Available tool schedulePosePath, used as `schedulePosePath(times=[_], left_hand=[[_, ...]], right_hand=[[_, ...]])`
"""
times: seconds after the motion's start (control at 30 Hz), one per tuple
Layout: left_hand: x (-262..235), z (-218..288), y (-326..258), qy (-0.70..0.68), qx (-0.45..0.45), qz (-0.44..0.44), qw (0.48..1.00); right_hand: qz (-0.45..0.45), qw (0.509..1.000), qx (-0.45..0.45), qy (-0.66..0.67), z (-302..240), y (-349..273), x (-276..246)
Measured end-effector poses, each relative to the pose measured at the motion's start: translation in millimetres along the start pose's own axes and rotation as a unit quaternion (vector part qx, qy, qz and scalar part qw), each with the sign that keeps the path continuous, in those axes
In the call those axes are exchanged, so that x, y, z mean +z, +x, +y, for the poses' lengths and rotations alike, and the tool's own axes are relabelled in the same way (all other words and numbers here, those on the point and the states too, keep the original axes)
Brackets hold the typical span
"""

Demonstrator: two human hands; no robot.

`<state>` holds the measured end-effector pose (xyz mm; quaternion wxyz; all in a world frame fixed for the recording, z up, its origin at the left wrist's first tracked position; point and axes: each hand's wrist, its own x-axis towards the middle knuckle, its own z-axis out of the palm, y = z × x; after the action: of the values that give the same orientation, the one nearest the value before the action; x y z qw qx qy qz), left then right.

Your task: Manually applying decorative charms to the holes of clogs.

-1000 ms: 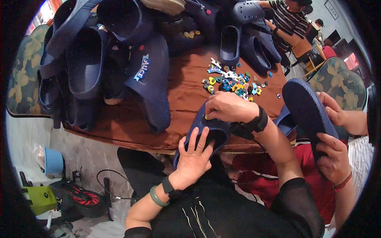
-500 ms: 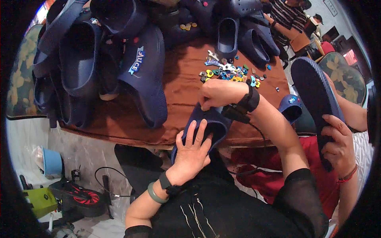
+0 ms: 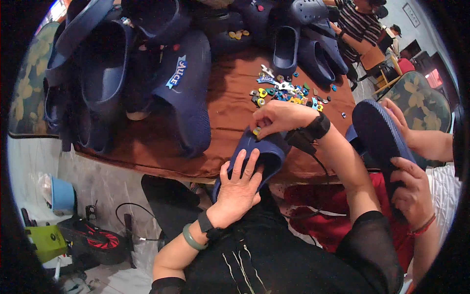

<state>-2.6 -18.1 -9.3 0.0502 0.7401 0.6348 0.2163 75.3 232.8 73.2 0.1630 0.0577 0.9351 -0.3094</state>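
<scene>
A navy foam clog (image 3: pixel 263 153) rests against the front edge of the brown table (image 3: pixel 230 108), toe toward the table. My left hand (image 3: pixel 238 188) lies flat over its heel opening and steadies it. My right hand (image 3: pixel 276 117) pinches a small yellow charm (image 3: pixel 256 131) against the clog's toe. A black band with a cable sits on my right wrist. My left wrist has a green bangle and a black band.
Small coloured charms (image 3: pixel 286 90) are scattered mid-table. Piles of navy clogs (image 3: pixel 127 73) cover the left and far side. At my right a seated person's hands (image 3: pixel 411 181) hold another navy clog (image 3: pixel 379 137). A blue bucket (image 3: pixel 61 196) and tools sit on the floor.
My right hand has come back from the charm pile to the clog's toe with a yellow charm. My left hand has stayed on the clog.
</scene>
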Motion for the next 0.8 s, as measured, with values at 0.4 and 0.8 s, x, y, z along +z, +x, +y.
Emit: schedulePosePath(times=[0.4,0.8], left_hand=[[2.1,0.8,0.0,-0.003,-0.002,0.020,1.000],[4.3,-0.2,-0.5,-0.010,0.000,0.009,1.000]], right_hand=[[0.056,0.946,0.035,0.316,17.6,-25.6,9.1],[0.054,0.995,-0.065,0.058,8.4,-10.4,2.0]])
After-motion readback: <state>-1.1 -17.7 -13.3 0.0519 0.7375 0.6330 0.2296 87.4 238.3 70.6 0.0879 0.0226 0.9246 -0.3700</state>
